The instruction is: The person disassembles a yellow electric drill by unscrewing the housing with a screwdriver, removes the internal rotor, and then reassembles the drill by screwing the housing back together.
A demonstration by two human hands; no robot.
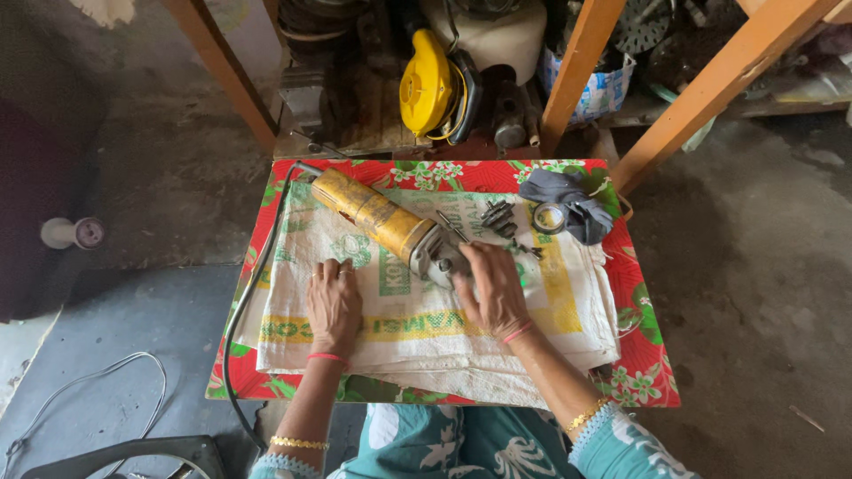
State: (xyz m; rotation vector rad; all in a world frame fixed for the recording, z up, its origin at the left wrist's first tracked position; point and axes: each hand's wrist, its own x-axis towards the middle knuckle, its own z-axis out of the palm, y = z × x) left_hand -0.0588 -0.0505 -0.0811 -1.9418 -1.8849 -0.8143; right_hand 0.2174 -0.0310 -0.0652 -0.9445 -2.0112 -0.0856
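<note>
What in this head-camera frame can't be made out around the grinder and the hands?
- Head of the yellow grinder: partly covered by the right hand, so what the fingers touch is hidden.
- Small metal parts: too small to identify.
- Black cord: its end runs out of sight below the table.
- Under the left hand: only the white sack shows.

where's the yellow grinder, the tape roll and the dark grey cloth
yellow grinder [371, 213], head view, middle of its yellow body
tape roll [549, 217], head view, on its ring
dark grey cloth [577, 197], head view, on its folds beside the roll
</note>
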